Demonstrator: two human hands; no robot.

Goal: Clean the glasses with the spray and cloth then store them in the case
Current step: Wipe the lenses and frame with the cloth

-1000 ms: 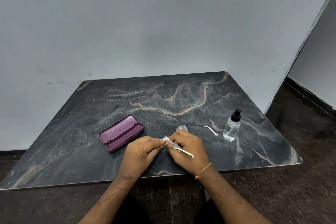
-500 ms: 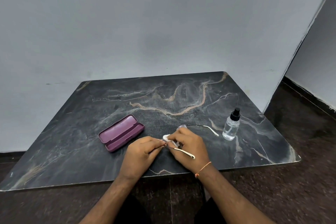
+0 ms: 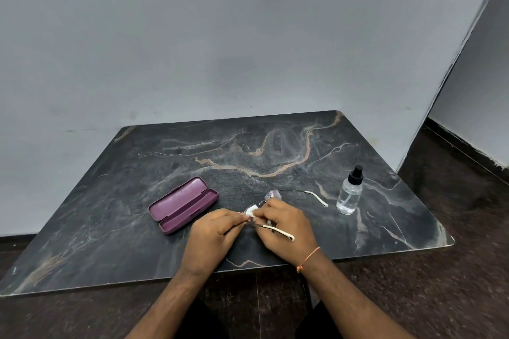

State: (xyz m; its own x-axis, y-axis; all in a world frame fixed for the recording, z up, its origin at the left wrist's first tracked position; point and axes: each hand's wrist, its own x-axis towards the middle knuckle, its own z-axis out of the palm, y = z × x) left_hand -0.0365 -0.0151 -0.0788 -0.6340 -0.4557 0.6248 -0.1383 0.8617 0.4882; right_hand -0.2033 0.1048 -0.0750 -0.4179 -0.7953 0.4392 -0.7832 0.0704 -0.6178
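Observation:
The thin-framed glasses (image 3: 274, 195) with white temple tips are held over the near middle of the dark marble table (image 3: 137, 173). My left hand (image 3: 213, 234) pinches the frame at its near lens. My right hand (image 3: 286, 224) presses a small white cloth (image 3: 250, 211) on that lens with curled fingers. One temple lies across my right hand, the other stretches right toward the clear spray bottle (image 3: 349, 195) with a black cap. The purple case (image 3: 183, 205) lies open to the left of my hands.
A grey wall stands right behind the table. A dark speckled floor runs along the right and near sides, and the table's front edge lies under my wrists.
My right hand's fingers and the cloth have shifted slightly up over the lens. The glasses, case and bottle stay where they were.

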